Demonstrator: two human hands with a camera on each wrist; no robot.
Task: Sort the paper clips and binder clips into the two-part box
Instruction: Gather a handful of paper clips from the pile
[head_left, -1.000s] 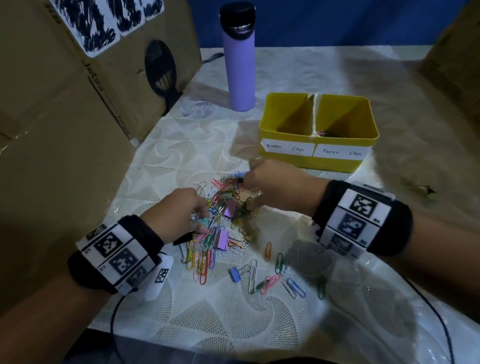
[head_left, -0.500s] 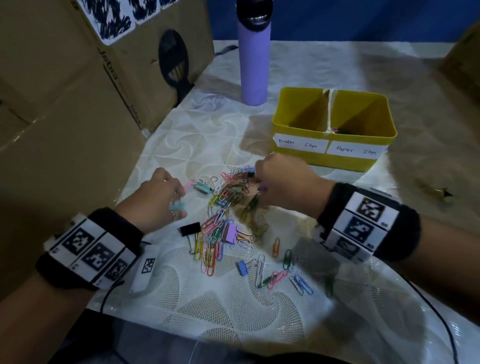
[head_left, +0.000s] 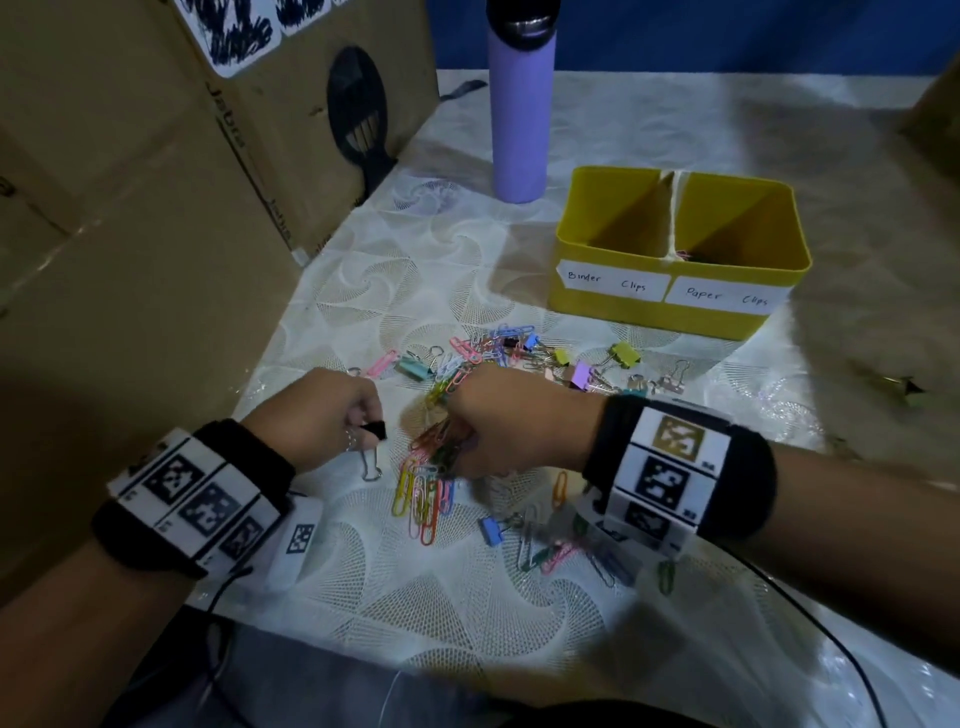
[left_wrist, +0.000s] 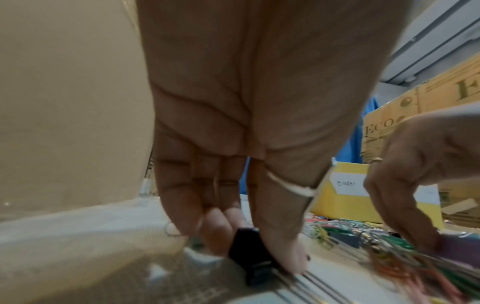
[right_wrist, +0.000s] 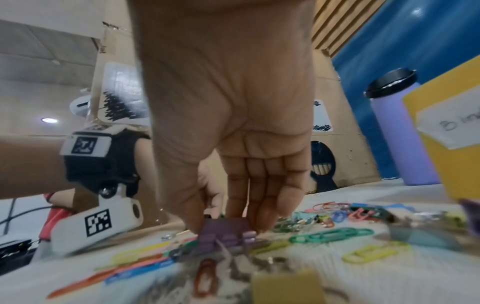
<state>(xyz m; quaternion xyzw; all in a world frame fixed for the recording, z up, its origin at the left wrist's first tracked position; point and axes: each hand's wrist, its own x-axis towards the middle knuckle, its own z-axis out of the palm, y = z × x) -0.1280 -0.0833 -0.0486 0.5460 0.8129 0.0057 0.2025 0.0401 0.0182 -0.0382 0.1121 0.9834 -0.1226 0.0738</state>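
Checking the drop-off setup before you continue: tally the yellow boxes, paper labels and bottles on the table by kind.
Yellow plastic two-part box: 1
White handwritten paper labels: 2
Purple cylindrical bottle with black lid: 1
Total: 4

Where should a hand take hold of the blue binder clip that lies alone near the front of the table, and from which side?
Pinch the blue binder clip by its blue body from above, thumb and finger on its two flat sides. It lies flat, clear of the pile, with its wire handles pointing right toward loose paper clips, so the body is probably the firmer, freer part to grip.
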